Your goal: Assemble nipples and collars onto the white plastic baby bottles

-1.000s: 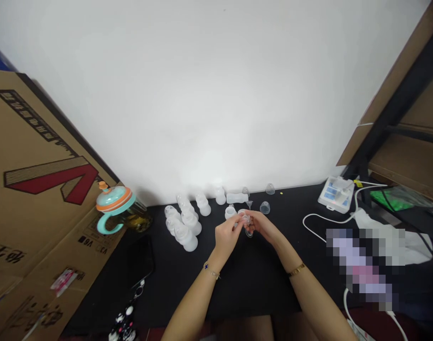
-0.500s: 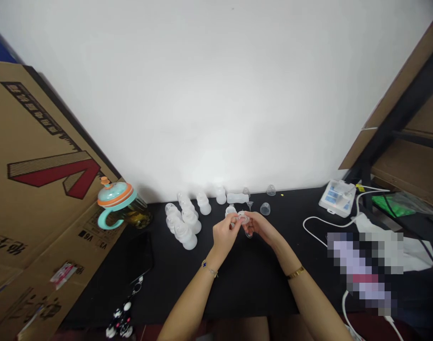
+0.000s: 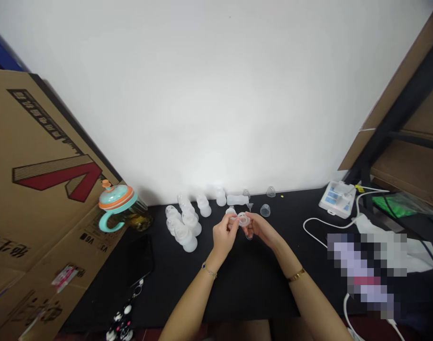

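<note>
Between my hands is a round, translucent bottle collar ring (image 3: 243,219), its opening tilted up toward me. My left hand (image 3: 223,233) pinches its left edge with thumb and fingers. From the other side, my right hand (image 3: 262,229) grips the same ring with curled fingers. A clear rounded piece, partly hidden, shows below the right fingers. Just behind my left hand stands an open white bottle (image 3: 230,210), partly covered. Past the ring lie a small clear funnel-shaped piece (image 3: 249,207), a clear dome cap (image 3: 265,210) and a translucent bottle body (image 3: 237,200) on its side.
Several white baby bottles (image 3: 190,222) stand left of my hands on the black table (image 3: 252,284). Further left are a teal-lidded jug (image 3: 119,208), a phone (image 3: 140,259) and a cardboard box (image 3: 53,142). At right sit a power strip (image 3: 338,199) and a white cable (image 3: 318,219).
The collar ring has tipped so that its round opening shows more plainly. Both hands keep nearly the same place, with slight finger shifts. The whole view has moved slightly.
</note>
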The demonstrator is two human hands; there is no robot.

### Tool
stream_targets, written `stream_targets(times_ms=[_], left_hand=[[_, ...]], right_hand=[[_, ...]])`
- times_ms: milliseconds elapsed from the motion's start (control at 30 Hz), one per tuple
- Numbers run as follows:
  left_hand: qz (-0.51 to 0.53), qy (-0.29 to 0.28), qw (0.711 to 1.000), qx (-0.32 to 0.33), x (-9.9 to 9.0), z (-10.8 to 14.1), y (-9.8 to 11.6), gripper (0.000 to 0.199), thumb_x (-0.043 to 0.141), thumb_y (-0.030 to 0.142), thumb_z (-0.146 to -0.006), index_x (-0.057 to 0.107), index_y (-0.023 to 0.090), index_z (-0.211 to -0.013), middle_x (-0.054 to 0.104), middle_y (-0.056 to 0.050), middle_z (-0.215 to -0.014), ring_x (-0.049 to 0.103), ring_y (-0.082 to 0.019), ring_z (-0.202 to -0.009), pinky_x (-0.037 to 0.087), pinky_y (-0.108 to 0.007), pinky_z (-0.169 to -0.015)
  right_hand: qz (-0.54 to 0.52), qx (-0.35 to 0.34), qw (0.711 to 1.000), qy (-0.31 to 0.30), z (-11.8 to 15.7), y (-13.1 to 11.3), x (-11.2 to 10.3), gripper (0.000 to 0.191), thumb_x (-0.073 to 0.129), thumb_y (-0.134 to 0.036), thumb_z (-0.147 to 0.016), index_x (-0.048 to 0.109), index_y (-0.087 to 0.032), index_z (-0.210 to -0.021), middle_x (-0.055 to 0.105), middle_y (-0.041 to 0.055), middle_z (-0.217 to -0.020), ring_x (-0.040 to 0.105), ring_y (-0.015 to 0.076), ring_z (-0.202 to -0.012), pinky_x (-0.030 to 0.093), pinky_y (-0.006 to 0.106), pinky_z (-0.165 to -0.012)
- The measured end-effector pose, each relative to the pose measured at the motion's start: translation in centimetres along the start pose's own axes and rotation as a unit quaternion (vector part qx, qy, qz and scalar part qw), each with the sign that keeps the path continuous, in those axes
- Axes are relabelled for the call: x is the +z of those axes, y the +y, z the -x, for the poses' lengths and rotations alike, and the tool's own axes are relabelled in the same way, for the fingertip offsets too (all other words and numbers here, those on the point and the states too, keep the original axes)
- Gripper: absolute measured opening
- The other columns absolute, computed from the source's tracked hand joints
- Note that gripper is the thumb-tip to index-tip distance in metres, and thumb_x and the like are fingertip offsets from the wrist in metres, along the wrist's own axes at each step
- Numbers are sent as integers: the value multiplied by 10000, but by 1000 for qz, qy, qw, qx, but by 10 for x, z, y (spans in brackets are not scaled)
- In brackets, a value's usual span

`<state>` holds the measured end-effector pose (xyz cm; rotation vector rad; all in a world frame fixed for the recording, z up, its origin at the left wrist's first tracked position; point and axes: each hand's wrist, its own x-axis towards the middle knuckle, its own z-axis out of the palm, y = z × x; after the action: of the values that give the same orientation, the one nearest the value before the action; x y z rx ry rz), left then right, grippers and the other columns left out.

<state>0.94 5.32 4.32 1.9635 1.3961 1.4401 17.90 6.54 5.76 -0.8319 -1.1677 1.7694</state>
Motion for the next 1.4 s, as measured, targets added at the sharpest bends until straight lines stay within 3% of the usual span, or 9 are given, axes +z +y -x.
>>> stream_targets(times_ms=[200, 567, 900, 1133, 1400], left_hand=[[21, -19, 1000, -9, 1, 0, -1, 340, 530, 457, -972, 725, 180, -1003, 707, -8, -667, 641, -126, -560, 496, -216, -595], [25, 4, 1000, -7, 5, -1, -1, 206, 567, 356, -932, 666, 195, -850, 601, 49, -549, 533, -89, -465, 412, -187, -515], [29, 0, 999, -22, 6, -2, -1, 206, 559, 349, -925, 638, 191, -820, 518, 64, -526, 472, -84, -463, 373, -190, -515], [35, 9, 998, -42, 4, -3, -2, 198, 560, 355, -916, 627, 198, -816, 464, 72, -519, 413, -89, -463, 338, -203, -512], [31, 3, 999, -44, 4, -2, -2, 230, 560, 390, -919, 638, 206, -808, 474, 64, -522, 431, -98, -472, 348, -212, -532]], right_hand=[[4, -8, 1000, 2, -2, 1, 2, 507, 608, -643, -877, 672, -152, -766, 604, 16, -586, 529, 129, -527, 411, 232, -478], [100, -38, 994, 34, -4, 3, 0, 621, 552, -735, -871, 691, -156, -695, 618, 31, -575, 535, 129, -495, 417, 238, -465], [274, -140, 943, 128, -4, 6, -1, 661, 487, -675, -944, 552, -198, -491, 521, 5, -452, 465, 118, -446, 358, 256, -497], [301, -173, 930, 119, 0, 2, 3, 559, 528, -626, -936, 574, -202, -573, 550, -5, -534, 468, 124, -496, 348, 254, -504], [331, -189, 914, 142, 3, -1, 6, 574, 513, -589, -957, 544, -201, -535, 521, -11, -514, 465, 121, -489, 338, 256, -505]])
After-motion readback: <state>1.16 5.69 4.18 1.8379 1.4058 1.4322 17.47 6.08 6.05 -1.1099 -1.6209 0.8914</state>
